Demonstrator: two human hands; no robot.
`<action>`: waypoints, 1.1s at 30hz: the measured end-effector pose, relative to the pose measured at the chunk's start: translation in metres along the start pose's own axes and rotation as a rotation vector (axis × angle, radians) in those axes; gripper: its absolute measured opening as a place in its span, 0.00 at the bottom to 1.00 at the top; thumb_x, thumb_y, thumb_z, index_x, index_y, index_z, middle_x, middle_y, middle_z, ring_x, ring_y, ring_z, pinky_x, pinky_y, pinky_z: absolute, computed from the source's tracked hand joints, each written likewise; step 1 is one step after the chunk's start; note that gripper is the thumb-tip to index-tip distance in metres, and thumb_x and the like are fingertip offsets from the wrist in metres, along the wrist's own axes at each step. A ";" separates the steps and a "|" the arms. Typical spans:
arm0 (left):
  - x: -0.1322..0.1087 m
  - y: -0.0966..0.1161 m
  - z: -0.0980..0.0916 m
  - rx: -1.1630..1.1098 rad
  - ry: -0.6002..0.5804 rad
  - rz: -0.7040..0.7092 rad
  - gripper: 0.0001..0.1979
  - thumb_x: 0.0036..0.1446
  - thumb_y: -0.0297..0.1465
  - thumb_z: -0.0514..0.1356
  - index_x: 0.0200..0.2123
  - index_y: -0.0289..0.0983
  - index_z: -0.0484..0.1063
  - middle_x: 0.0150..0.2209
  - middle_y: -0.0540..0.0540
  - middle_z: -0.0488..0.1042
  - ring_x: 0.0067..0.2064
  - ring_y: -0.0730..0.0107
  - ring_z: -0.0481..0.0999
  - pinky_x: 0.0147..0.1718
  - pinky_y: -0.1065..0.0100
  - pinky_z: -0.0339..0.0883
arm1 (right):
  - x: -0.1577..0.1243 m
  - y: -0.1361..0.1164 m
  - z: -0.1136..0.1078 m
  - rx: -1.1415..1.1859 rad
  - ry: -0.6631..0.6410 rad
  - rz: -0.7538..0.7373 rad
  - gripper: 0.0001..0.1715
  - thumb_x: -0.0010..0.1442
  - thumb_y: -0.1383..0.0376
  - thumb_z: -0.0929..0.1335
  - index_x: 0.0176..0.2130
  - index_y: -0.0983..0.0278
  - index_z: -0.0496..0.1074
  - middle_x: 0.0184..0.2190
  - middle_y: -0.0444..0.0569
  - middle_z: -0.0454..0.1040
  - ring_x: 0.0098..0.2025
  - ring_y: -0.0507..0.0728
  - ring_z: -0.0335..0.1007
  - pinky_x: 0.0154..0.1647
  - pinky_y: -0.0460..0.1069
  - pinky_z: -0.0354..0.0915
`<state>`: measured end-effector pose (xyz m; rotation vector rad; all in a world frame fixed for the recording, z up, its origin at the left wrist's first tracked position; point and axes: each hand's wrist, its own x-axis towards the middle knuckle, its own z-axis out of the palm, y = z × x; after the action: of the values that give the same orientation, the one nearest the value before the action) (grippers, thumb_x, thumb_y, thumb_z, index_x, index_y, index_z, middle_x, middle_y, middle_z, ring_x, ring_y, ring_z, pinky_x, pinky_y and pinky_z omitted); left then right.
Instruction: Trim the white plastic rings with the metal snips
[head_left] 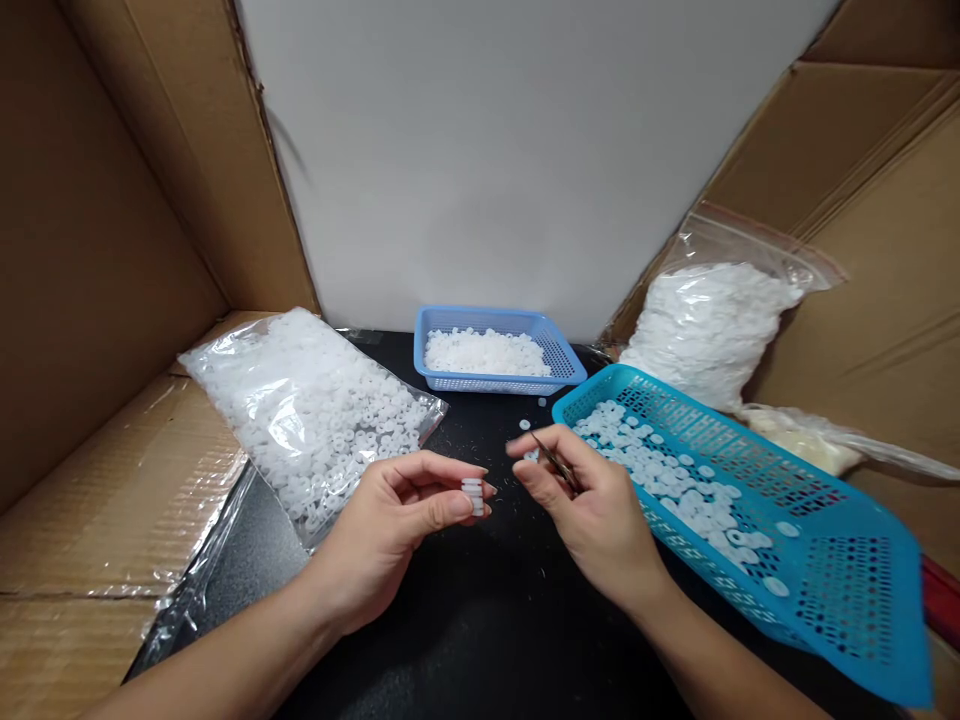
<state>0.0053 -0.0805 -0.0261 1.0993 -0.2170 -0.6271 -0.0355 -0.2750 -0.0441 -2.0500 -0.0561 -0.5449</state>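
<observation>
Between the thumb and fingers of my left hand is a short stack of white plastic washers, standing on edge to edge. Across from it, my right hand is closed around a thin, dark, pointed tool that looks like tweezers. A small white washer shows at the right fingertips; whether they pinch it cannot be made out, as the fingers are slightly blurred. The two hands are a short gap apart above the black tabletop.
To the left lies a clear bag full of white washers. At the back stands a blue basket with white pieces; a teal basket holding white discs sits at right. Behind it leans another filled bag. Cardboard walls flank the table.
</observation>
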 end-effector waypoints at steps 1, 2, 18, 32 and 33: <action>0.001 -0.001 -0.001 0.026 0.019 0.035 0.09 0.48 0.32 0.75 0.35 0.39 0.84 0.34 0.47 0.82 0.35 0.76 0.80 0.38 0.79 0.72 | -0.001 -0.001 0.002 0.051 -0.020 0.022 0.22 0.65 0.51 0.67 0.31 0.66 0.72 0.20 0.42 0.60 0.21 0.46 0.52 0.20 0.42 0.52; 0.001 -0.003 -0.002 0.056 0.042 0.082 0.09 0.48 0.31 0.75 0.34 0.40 0.84 0.33 0.47 0.82 0.35 0.76 0.80 0.38 0.80 0.72 | -0.003 -0.002 0.004 0.111 -0.038 0.037 0.23 0.64 0.51 0.68 0.27 0.66 0.69 0.21 0.42 0.61 0.22 0.46 0.54 0.21 0.42 0.54; 0.004 -0.015 0.002 -0.092 0.072 0.041 0.08 0.48 0.31 0.75 0.28 0.34 0.80 0.35 0.44 0.82 0.36 0.71 0.81 0.40 0.74 0.75 | -0.003 -0.005 0.018 0.168 0.017 -0.333 0.03 0.59 0.65 0.74 0.35 0.64 0.80 0.30 0.46 0.71 0.31 0.47 0.69 0.30 0.41 0.65; 0.004 -0.009 0.000 -0.078 -0.006 0.050 0.13 0.43 0.26 0.77 0.33 0.37 0.80 0.31 0.49 0.80 0.32 0.76 0.79 0.32 0.80 0.72 | -0.006 -0.006 0.008 0.175 -0.057 -0.352 0.22 0.63 0.59 0.72 0.56 0.55 0.76 0.36 0.47 0.65 0.35 0.48 0.66 0.30 0.41 0.65; 0.004 -0.008 0.000 -0.064 0.014 0.092 0.12 0.43 0.26 0.77 0.31 0.37 0.81 0.32 0.49 0.80 0.32 0.76 0.79 0.32 0.80 0.72 | -0.008 -0.007 0.007 0.155 -0.040 -0.368 0.24 0.65 0.57 0.70 0.60 0.56 0.73 0.36 0.47 0.66 0.36 0.48 0.66 0.31 0.42 0.66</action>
<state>0.0055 -0.0857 -0.0335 1.0264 -0.2332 -0.5406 -0.0417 -0.2641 -0.0442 -1.9069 -0.4919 -0.7018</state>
